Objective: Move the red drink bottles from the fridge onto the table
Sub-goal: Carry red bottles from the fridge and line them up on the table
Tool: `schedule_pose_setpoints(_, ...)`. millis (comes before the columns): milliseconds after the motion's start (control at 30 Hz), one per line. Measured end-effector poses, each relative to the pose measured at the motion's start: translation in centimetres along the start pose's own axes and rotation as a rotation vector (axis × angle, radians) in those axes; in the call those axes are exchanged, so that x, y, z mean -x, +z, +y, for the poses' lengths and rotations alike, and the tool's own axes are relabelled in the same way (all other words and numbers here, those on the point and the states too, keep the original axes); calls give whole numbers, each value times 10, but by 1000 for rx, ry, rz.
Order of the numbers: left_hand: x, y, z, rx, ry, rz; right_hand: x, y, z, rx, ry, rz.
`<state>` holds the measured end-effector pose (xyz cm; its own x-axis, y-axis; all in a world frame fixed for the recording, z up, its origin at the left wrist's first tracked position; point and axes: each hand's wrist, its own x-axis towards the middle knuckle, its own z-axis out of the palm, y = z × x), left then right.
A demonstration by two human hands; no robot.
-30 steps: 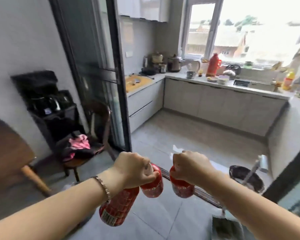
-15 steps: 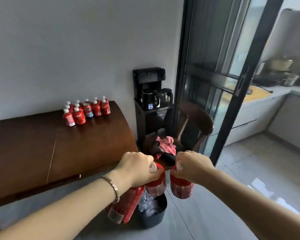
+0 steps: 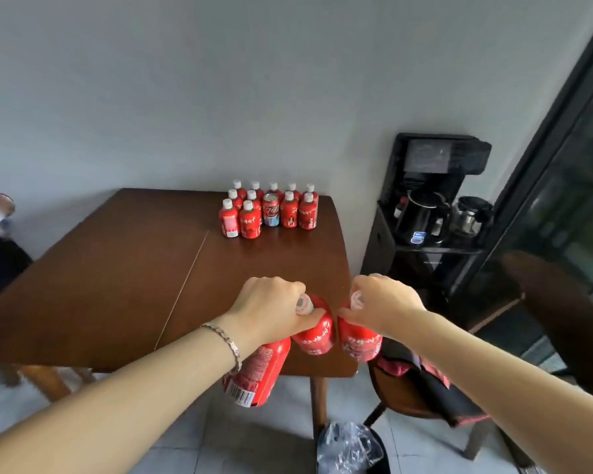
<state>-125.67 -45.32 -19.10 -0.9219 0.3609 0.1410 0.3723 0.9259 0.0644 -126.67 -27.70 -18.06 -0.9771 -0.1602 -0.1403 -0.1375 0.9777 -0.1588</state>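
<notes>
1. Grey wall backs a brown table; a cluster of red bottles stands on its far right corner.
2. Over the table's near right edge, the left hand clutches two by the neck: a tilted bottle and a second bottle.
3. At the table's right edge, the right hand is clamped around a third bottle.
4. Right of the table stands a black dispenser.
</notes>
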Motion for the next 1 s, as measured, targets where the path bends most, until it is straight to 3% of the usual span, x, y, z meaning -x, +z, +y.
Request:
schedule_pose_setpoints(167, -56, 30, -70, -24, -47, -54, -96, 21, -21, -57, 21, -14)
schedule_pose_setpoints(367, -133, 63, -160, -50, 42, -176, -216, 52, -49, -129, 141, -70)
schedule_pose_setpoints(600, -223, 97, -268, -30, 92, -214, -350, 85, -80, -383, 336, -22)
schedule_pose_setpoints(733, -225, 111, -285, -50, 136, -193, -386, 92, -90, -507, 356, -3)
schedule_pose_setpoints(800, -269, 150, -321, 13, 74, -238, -467, 111, -91, -558, 363, -34)
schedule_pose_setpoints(1000, -298, 172, -335, 80, 60, -245, -540, 122, -98, -615, 334, -30)
